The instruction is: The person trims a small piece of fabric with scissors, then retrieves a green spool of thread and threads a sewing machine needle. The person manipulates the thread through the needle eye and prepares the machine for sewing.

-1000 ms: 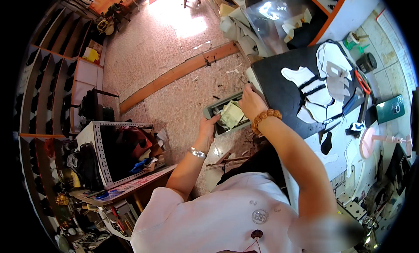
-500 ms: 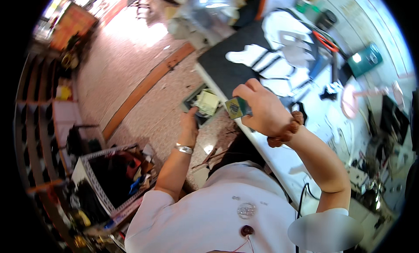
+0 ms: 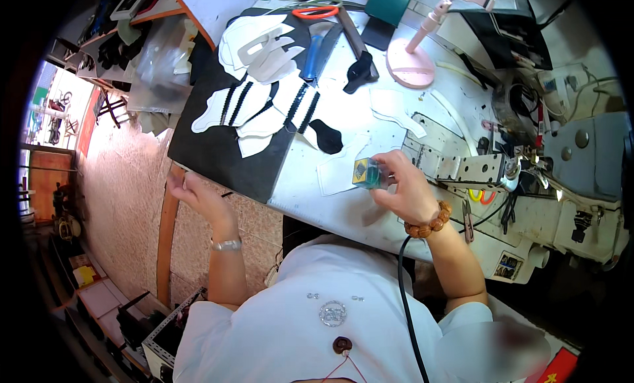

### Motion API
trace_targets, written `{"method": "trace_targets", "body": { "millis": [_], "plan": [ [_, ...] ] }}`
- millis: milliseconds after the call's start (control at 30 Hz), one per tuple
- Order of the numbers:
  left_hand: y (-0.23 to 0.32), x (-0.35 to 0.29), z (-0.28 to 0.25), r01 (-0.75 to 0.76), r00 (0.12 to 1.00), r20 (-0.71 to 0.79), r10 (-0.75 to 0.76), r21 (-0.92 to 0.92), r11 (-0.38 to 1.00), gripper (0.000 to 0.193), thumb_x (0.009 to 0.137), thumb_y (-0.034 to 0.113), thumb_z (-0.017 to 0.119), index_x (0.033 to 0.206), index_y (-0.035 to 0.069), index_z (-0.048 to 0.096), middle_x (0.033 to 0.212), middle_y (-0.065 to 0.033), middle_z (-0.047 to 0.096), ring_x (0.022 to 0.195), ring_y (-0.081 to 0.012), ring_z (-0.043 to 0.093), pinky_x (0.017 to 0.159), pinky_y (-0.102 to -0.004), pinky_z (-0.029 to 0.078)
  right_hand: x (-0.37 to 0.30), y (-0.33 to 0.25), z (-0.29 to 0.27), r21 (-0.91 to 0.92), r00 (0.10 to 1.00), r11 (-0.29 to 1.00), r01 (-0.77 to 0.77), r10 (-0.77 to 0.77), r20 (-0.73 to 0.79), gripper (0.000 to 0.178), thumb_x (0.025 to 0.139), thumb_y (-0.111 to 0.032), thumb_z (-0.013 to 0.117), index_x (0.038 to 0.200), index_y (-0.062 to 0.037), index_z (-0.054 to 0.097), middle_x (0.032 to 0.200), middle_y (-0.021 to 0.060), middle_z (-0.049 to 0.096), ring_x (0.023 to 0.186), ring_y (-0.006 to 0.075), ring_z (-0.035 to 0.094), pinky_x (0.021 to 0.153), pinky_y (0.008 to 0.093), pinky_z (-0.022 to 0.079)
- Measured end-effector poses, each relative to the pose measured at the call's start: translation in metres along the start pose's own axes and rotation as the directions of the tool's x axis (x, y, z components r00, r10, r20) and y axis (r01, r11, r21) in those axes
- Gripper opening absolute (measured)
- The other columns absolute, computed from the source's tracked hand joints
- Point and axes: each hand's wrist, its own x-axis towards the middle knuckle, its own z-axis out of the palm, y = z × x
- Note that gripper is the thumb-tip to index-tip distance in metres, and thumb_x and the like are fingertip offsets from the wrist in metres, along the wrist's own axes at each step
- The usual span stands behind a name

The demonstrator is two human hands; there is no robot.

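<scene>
My right hand [image 3: 406, 188] holds a small green box [image 3: 370, 175] with a yellow end between thumb and fingers, just above the white tabletop. A white cut piece [image 3: 337, 175] lies flat beneath and to the left of the box. Off the table's left edge, my left hand [image 3: 201, 194] is in the air with its fingers loosely apart and nothing visible in it. Nearest to it is the black mat [image 3: 218, 155]. White shoe-upper-like pieces with black trim [image 3: 244, 105] lie on the mat.
A sewing machine [image 3: 574, 155] stands at the right. Behind are a pink stand [image 3: 411, 69], a hammer-like tool [image 3: 356, 42], orange-handled scissors [image 3: 316, 13] and a dark green box [image 3: 389, 6]. Loose black pieces [image 3: 325, 136] lie mid-table. A black cable [image 3: 404, 297] hangs before me.
My view has swung right toward the table and sewing machine. My left hand has left the open bin of papers beside the table. The green box stays in my right hand, now farther over the tabletop.
</scene>
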Motion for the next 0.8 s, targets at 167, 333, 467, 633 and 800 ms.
{"method": "trace_targets", "body": {
  "millis": [167,333,467,633,800],
  "plan": [
    [0.095,-0.096,0.042,-0.172,0.356,0.934,0.015,0.05,0.984,0.044,0.084,0.006,0.056,0.126,0.001,0.042,0.12,-0.0132,0.046,0.095,-0.0141,0.052,0.074,-0.0266,0.045,-0.019,0.002,0.004,-0.101,0.992,0.988,0.12,-0.122,-0.017,0.043,0.069,-0.01,0.064,0.111,-0.0087,0.054,0.1,0.0105,0.05,0.081,0.0271,0.058,0.069,0.0348,0.049],
    [0.071,-0.153,0.074,0.187,0.223,0.956,-0.189,0.148,0.971,0.037,0.09,0.013,0.054,0.125,0.004,0.045,0.094,-0.0043,0.054,0.075,-0.0081,0.053,0.066,-0.0196,0.044,-0.025,0.01,0.007,-0.161,0.982,0.969,0.189,-0.189,0.015,0.048,0.069,-0.005,0.07,0.112,-0.0037,0.048,0.106,0.0145,0.05,0.089,0.0343,0.056,0.074,0.0378,0.048],
    [0.064,-0.144,0.075,0.441,0.31,0.871,-0.381,0.224,0.869,0.026,0.093,0.014,0.049,0.118,0.005,0.049,0.079,-0.0004,0.053,0.064,-0.0042,0.048,0.055,-0.0182,0.039,-0.037,0.028,-0.002,-0.302,0.968,0.935,0.187,-0.227,-0.106,0.044,0.07,-0.005,0.069,0.11,-0.006,0.049,0.104,0.0122,0.053,0.086,0.0314,0.058,0.069,0.0375,0.049],
    [0.041,-0.142,0.074,-0.219,0.439,0.893,-0.099,0.213,0.952,0.026,0.084,0.015,0.062,0.108,0.007,0.057,0.087,-0.0043,0.056,0.064,-0.0126,0.053,0.058,-0.0249,0.045,-0.036,0.044,-0.007,0.08,0.977,0.987,0.139,-0.124,-0.175,0.042,0.071,-0.004,0.07,0.108,-0.0036,0.051,0.099,0.0112,0.052,0.08,0.0256,0.055,0.068,0.0319,0.047],
    [0.044,-0.149,0.088,-0.685,0.464,0.854,0.236,0.177,0.707,0.028,0.076,0.012,0.068,0.103,0.008,0.061,0.091,-0.0061,0.056,0.065,-0.0159,0.052,0.06,-0.0271,0.045,-0.035,0.046,0.001,0.042,0.96,0.98,0.195,-0.182,-0.211,0.044,0.071,-0.003,0.07,0.109,-0.0042,0.05,0.1,0.0119,0.052,0.081,0.0266,0.055,0.069,0.0324,0.048]
  ]
}}
